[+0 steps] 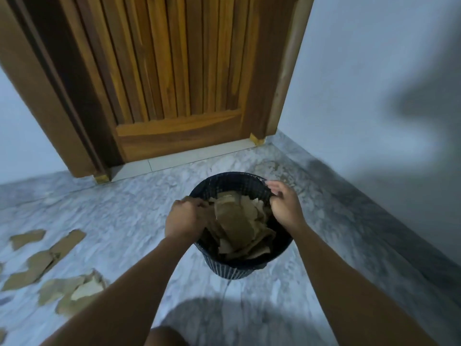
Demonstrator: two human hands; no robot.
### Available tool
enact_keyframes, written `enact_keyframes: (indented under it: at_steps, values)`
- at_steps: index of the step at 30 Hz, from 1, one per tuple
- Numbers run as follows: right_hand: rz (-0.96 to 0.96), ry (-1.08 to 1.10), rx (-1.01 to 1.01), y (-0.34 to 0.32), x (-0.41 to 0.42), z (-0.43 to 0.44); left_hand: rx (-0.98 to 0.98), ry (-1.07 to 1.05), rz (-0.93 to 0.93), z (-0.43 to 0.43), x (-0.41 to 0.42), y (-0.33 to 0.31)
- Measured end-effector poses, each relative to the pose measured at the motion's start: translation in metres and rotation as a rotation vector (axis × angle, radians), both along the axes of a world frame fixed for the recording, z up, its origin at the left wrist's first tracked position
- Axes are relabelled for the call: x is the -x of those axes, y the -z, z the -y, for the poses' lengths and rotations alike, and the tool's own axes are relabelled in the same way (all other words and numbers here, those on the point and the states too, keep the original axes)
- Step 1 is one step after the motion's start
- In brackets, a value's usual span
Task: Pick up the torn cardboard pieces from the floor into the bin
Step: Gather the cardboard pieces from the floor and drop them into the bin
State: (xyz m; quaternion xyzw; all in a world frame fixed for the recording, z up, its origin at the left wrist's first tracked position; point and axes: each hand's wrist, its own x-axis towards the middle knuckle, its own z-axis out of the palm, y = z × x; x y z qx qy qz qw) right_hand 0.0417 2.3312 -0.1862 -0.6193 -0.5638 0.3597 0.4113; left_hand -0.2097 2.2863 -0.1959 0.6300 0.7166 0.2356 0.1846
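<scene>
Firmly gripping opposite sides of the rim of the bin (pixel 237 267) with left hand (pixel 185 218) and right hand (pixel 284 203), fingers curled over it. Heaped inside the bin, between both hands, torn cardboard pieces (pixel 237 221). Scattered well left of the bin, loose pieces (pixel 42 260) on floor (pixel 149 208). Beyond the bin, wooden door (pixel 174 71).

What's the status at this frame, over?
Left hand and right hand grip mesh bin at rim. Torn cardboard pieces inside. Loose pieces on floor, left. Nothing blocking.

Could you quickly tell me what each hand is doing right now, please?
Left hand: grips the left rim of the dark blue plastic mesh bin.
Right hand: grips its right rim.
</scene>
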Motion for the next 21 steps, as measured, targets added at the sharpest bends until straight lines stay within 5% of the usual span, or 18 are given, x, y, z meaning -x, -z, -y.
enact_keyframes:
  at_steps: [4,8,15,21]
  values:
    - [0.325,0.194,0.018,0.022,-0.028,0.022,0.173,-0.202,0.291,0.004,0.003,0.024]
    - [0.146,0.178,0.337,0.056,-0.037,0.036,0.338,-0.196,0.672,0.01,0.002,0.038]
    - [0.052,0.043,0.282,0.066,0.004,0.01,0.226,-0.249,0.693,0.013,0.047,0.036]
    - [0.05,-0.148,0.274,0.05,0.117,-0.024,0.169,-0.431,0.682,0.028,0.141,0.025]
